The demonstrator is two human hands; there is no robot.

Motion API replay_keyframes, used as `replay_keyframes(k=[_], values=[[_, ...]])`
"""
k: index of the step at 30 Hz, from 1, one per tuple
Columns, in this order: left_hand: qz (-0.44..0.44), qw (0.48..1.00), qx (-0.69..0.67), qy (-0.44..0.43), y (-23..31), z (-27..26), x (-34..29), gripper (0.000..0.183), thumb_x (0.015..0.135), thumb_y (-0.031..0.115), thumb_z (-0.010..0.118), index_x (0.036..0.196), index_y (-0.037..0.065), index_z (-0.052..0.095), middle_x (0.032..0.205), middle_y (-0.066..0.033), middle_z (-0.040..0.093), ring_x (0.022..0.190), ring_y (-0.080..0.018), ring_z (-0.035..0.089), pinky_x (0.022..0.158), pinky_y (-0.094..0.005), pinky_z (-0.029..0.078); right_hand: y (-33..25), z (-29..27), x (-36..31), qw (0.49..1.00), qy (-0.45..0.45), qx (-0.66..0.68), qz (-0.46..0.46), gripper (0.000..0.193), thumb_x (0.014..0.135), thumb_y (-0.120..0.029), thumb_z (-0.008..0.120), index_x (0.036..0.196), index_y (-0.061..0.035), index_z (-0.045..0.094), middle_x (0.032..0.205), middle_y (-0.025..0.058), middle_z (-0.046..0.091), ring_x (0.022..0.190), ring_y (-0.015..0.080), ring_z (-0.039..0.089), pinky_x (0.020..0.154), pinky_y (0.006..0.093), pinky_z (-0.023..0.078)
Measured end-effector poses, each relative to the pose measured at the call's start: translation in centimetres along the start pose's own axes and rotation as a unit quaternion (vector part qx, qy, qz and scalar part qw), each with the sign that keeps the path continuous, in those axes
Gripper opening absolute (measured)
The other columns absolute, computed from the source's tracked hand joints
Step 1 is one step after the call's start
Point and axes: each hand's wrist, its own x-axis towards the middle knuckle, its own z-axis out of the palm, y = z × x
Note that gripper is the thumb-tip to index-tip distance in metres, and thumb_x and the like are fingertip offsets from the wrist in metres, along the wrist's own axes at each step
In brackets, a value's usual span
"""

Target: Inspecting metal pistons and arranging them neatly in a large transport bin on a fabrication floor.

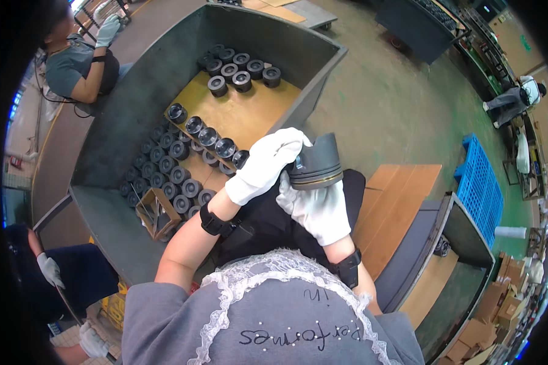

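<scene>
A dark grey engine piston (319,159) with ring grooves and a brass-toned ring near its lower rim is between my two white-gloved hands, tilted slightly. My left hand (269,163) grips its left side, with the fingers curled against it. From below, my right hand (318,213) is closed around the lower edge; some of its fingers are hidden under the piston. Just beyond my left hand stands a large grey metal bin (119,106). On a yellowish cardboard sheet (259,109) inside it stand several pistons (242,81), with a shiny row (207,136) along the sheet's edge.
Below that sheet, more pistons (166,164) fill the bin around a small open box (158,214). To my right are brown cardboard (399,204), another metal bin (478,243) and a blue pallet (478,188). Co-workers are at upper left (79,70), lower left (61,274) and far right (511,100).
</scene>
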Motion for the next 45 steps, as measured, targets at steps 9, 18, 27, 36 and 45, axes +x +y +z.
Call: replay_keyframes(k=[9,18,27,36,45], values=[[-0.039,0.993,-0.084,0.070,-2.5,2.3,-0.5,0.045,0.107,0.027,0.049,0.146,0.003,0.048,0.140,-0.0097,0.056,0.128,-0.0184,0.052,0.112,-0.0358,0.039,-1.8,1.5,-1.3,0.987,-0.064,-0.132,-0.062,0.083,0.098,-0.070,0.043,0.143,-0.0001,0.044,0.128,0.0262,0.060,0.106,0.0431,0.068,0.090,0.0562,0.059],[-0.064,0.879,-0.473,0.001,-1.7,3.6,-2.2,0.064,0.095,0.017,0.061,0.151,-0.003,0.036,0.149,-0.0163,0.047,0.139,-0.0288,0.044,0.119,-0.0393,0.032,-2.0,-0.6,-1.0,0.924,-0.045,-0.296,-0.238,0.074,0.100,-0.053,0.057,0.149,-0.0018,0.036,0.137,0.0217,0.055,0.117,0.0350,0.064,0.096,0.0511,0.058],[-0.092,0.777,-0.619,-0.063,-5.5,5.1,-1.3,0.053,0.103,0.026,0.048,0.149,0.000,0.042,0.148,-0.0158,0.052,0.135,-0.0272,0.052,0.117,-0.0421,0.039,2.2,0.8,-1.2,0.292,0.118,-0.755,-0.576,0.119,0.068,-0.037,0.091,0.157,-0.0008,0.022,0.127,0.0202,0.055,0.117,0.0364,0.058,0.097,0.0457,0.050],[-0.125,0.814,-0.568,-0.005,-5.4,5.5,-1.4,0.052,0.103,0.022,0.046,0.150,0.002,0.041,0.147,-0.0153,0.052,0.133,-0.0265,0.053,0.116,-0.0411,0.040,2.2,0.2,-0.8,0.227,0.097,-0.759,-0.602,0.121,0.069,-0.039,0.089,0.159,-0.0047,0.017,0.126,0.0236,0.054,0.113,0.0413,0.057,0.097,0.0482,0.048],[0.109,0.965,0.235,0.050,2.1,6.4,-4.4,0.119,0.066,0.021,0.094,0.157,-0.001,0.021,0.148,-0.0218,0.046,0.134,-0.0338,0.053,0.112,-0.0413,0.044,-3.1,0.7,-1.2,0.971,-0.111,-0.159,-0.138,0.065,0.106,-0.057,0.035,0.157,-0.0163,0.033,0.151,0.0232,0.047,0.133,0.0364,0.053,0.112,0.0491,0.044]])
